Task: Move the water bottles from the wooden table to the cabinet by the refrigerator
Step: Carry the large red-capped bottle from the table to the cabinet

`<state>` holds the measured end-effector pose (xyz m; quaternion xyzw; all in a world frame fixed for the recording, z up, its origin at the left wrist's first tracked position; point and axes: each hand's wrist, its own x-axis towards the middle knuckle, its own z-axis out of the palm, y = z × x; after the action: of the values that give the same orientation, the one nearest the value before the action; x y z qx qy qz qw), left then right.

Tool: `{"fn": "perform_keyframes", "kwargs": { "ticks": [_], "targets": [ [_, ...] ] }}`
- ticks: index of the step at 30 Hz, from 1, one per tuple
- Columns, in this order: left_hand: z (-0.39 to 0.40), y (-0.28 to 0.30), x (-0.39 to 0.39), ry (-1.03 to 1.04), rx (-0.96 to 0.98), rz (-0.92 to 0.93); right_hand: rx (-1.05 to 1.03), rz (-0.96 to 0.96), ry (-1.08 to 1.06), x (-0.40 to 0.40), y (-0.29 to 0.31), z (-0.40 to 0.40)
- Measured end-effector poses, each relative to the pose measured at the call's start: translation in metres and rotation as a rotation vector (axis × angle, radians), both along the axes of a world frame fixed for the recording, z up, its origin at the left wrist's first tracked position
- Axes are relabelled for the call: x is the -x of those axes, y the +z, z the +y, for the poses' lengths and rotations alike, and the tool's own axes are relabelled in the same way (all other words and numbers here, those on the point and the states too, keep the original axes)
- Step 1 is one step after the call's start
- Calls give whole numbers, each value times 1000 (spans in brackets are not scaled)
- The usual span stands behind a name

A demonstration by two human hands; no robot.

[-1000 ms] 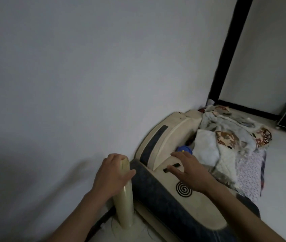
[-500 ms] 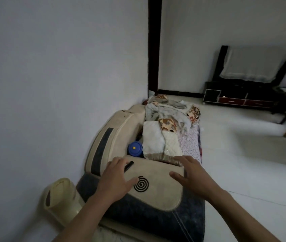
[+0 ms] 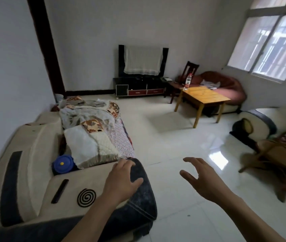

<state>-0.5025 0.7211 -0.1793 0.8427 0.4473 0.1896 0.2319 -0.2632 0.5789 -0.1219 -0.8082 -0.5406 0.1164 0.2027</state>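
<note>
What changed: your view has swung hard right. A second ago it was nearly all blank wall plus the end of the sofa; now the whole room is open, so you can finally see where the job starts.

Left hand before/now: a second ago it gripped a pale upright post by the wall. Now your left hand (image 3: pixel 121 182) lies with fingers spread on the dark blue padded armrest of the cream sofa (image 3: pixel 33 172), lower centre of the frame, holding nothing.

Right hand: your right hand (image 3: pixel 201 179) has come off the sofa and hangs in the air over the glossy white tiled floor (image 3: pixel 165 137), lower right of centre, fingers wide and a bit curved, empty.

Bottle: one clear plastic water bottle with a red label (image 3: pixel 188 80) stands upright at the far corner of the light wooden square table (image 3: pixel 203 96), upper right of centre, well apart from both hands. I can only spot one.

Cabinet/fridge: not in frame, can't tell where they are.

Meaning for the task: looks like nothing's been carried yet, so I'd guess the next bit is walking over to that table.

Other stuff: a blue round lid with a yellow dot (image 3: pixel 62 165) sits tucked on the sofa beside the white pillow.
</note>
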Motion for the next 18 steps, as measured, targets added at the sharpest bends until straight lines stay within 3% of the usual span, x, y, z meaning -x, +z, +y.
{"fn": "perform_keyframes", "kwargs": {
  "ticks": [7,18],
  "targets": [
    [-32,11,-66,-208,-44,-17,27,-66,-232,-38,10,-88],
    [-104,19,-160,-342,-56,19,-32,5,-357,-107,-4,-183]
  ]
}}
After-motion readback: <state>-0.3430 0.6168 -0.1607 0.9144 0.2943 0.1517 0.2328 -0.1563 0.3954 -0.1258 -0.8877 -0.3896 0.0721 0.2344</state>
